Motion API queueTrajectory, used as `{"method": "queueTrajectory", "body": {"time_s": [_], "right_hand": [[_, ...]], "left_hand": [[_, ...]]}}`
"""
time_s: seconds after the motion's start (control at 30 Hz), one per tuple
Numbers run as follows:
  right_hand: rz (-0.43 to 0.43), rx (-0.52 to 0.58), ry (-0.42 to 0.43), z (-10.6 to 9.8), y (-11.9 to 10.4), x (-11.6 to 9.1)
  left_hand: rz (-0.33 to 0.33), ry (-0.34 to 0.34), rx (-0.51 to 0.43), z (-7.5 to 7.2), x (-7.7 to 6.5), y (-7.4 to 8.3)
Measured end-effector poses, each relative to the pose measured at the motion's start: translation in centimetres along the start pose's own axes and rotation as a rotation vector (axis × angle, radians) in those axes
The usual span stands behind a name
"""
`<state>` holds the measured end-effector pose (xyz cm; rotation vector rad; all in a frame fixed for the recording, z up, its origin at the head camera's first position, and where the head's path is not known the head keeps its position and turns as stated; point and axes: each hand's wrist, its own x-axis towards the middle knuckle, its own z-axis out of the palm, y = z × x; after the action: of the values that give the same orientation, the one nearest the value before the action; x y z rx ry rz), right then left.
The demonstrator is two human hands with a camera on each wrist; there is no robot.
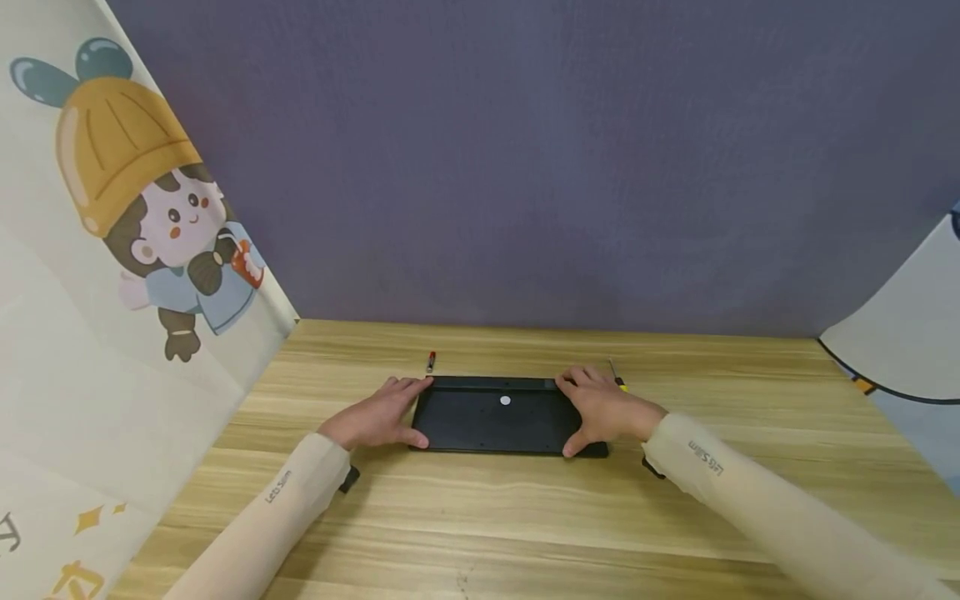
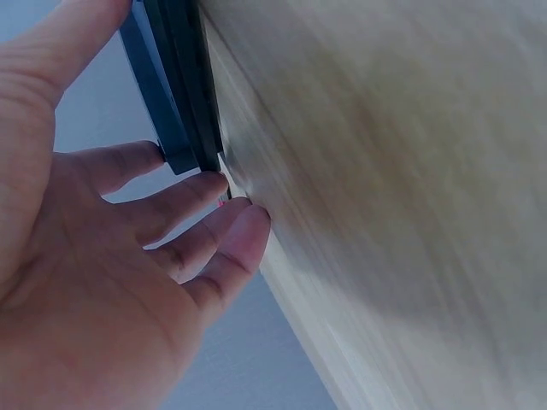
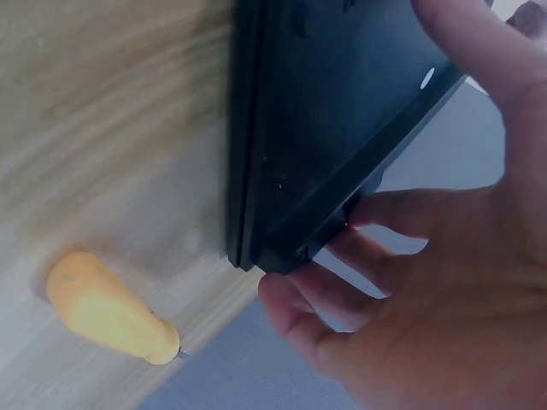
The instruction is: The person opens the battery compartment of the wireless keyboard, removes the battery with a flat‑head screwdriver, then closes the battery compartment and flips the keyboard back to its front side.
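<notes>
A black keyboard (image 1: pixel 491 421) lies underside up on the wooden table, its raised ridge along the far edge and a round white sticker near that ridge. My left hand (image 1: pixel 378 415) holds its left end, thumb at the near edge and fingertips at the far corner. At the right end, my right hand (image 1: pixel 603 408) grips it the same way, with the thumb on the near side and fingers at the ridge. The left wrist view shows the keyboard's corner (image 2: pixel 184 128) against the fingertips; the right wrist view shows fingers (image 3: pixel 299 312) touching the ridge.
A yellow-handled screwdriver (image 3: pixel 107 307) lies on the table just beyond my right hand. Behind the keyboard's left end is a small red and dark item (image 1: pixel 431 361), too small to identify. A grey-purple curtain (image 1: pixel 525 167) hangs along the table's back edge.
</notes>
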<state>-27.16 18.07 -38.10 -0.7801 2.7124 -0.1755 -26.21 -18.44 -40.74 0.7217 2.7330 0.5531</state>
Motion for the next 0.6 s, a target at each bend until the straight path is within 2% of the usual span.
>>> {"method": "queueTrajectory", "body": {"time_s": [0.2,0.6], "right_hand": [[-0.006,-0.009,0.021,0.3,-0.3,-0.1],[0.017,-0.062,-0.043,-0.3,-1.1,0.0]], "left_hand": [[0.014,0.009,-0.002,-0.1,-0.2,-0.1],[0.002,-0.002,-0.020,-0.2,-0.4,-0.1]]}}
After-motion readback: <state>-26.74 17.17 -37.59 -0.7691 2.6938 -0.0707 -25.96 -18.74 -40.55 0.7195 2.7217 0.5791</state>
